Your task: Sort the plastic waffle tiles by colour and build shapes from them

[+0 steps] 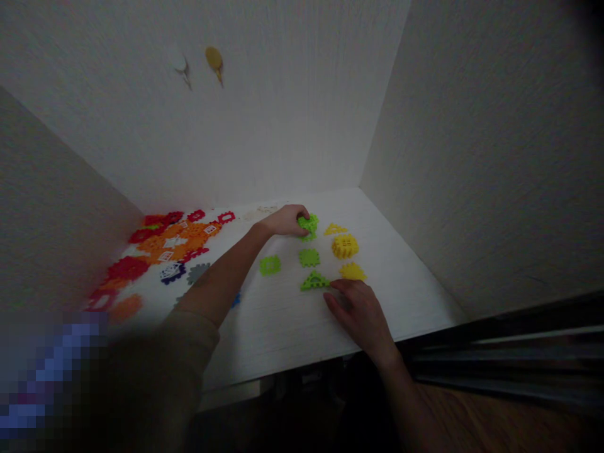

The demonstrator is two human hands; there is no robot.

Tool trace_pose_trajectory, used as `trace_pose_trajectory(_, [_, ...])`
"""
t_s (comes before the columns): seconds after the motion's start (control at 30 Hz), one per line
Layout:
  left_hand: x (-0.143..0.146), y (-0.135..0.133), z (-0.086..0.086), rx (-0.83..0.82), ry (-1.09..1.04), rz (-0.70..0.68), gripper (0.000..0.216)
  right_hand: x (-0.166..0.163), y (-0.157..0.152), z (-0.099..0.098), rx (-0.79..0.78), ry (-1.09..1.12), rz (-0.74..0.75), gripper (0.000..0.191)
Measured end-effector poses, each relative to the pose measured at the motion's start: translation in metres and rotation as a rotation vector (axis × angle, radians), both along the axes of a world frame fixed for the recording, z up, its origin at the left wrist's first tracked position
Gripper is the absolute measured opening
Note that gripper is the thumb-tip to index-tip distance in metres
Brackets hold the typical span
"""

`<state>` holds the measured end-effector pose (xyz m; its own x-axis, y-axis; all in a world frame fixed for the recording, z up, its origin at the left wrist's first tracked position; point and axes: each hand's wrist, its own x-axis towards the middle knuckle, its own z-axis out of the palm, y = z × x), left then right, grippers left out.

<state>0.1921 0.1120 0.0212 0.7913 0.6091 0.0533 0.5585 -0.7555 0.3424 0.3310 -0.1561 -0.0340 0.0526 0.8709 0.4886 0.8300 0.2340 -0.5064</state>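
Note:
My left hand (285,220) reaches across the table, its fingers curled round the green interlocking building pieces (309,228) at the back. Right at the corner of a green triangular piece (314,282) are the fingertips of my right hand (356,308); its thumb and forefinger are apart, and I cannot tell whether they touch the piece. Between the two hands lies a green square piece (309,257). Another green piece (270,265), with a frame-like shape, sits to the left. A column of yellow pieces runs down the right: a triangle (335,229), a stack (345,246) and a toothed piece (353,271).
Red and orange pieces (184,242) are heaped at the table's left. Near my left forearm are dark blue (172,272), grey (199,274) and blue pieces (236,299). White panels (283,126) enclose the white table (283,333); two hooks (214,58) hang on the back one.

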Motion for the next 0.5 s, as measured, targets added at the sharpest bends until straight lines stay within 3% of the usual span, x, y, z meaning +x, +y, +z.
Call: trace_pose_trajectory(0.5, [0.0003,-0.0062,-0.0058,-0.007,0.075,-0.059,0.042,0.0010,0.0009,-0.0023,-0.013,0.011,0.001,0.024])
